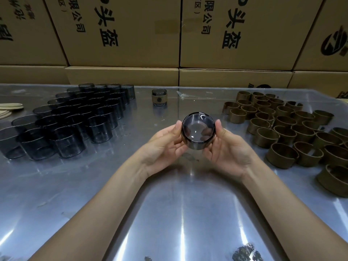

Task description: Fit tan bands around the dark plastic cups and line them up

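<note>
A dark see-through plastic cup is held above the table's middle, tipped so its round end faces me. My left hand grips its left side and my right hand grips its right side, fingers curled under it. Whether a band sits on this cup I cannot tell. One cup with a tan band stands alone at the back centre. Several bare dark cups stand in rows on the left. Several loose tan bands lie on the right.
The shiny metal table reflects light in front of me. Stacked cardboard boxes form a wall along its far edge. Pale flat discs lie at the far left edge.
</note>
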Motion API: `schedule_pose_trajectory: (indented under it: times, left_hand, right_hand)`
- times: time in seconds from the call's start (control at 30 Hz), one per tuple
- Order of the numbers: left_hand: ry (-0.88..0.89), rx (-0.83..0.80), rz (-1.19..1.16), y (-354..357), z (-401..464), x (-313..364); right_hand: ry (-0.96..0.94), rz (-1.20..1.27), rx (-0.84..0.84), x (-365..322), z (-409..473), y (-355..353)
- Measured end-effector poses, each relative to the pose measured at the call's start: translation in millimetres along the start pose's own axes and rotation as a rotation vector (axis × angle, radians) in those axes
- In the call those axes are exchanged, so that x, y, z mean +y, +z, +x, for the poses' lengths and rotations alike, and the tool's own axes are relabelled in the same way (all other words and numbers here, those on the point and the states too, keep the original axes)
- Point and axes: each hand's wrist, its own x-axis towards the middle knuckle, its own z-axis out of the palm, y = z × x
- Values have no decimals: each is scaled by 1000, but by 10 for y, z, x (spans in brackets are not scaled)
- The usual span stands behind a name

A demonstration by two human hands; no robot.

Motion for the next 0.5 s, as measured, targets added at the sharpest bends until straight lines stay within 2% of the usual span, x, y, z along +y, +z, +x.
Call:
schedule_pose_trajectory:
  times: [0.13,0.23,0.3,0.37,0.43,0.5]
  left_hand:
    - [46,-38,-29,10,-17,14]
    - [-12,47,19,52,-11,69]
    - [-19,174,216,94,28,46]
    - [86,244,438,152,46,-21]
    - [240,212,604,178,27,-80]
    - [290,124,757,167,0,-113]
  right_hand:
    - [-27,6,22,-17,2,39]
    - [-15,-90,200,-31,25,89]
    - [-37,-198,399,18,56,108]
    - [-161,-344,556,83,88,136]
    - [-310,-453,653,133,121,148]
    - [-390,-519,703,142,150,144]
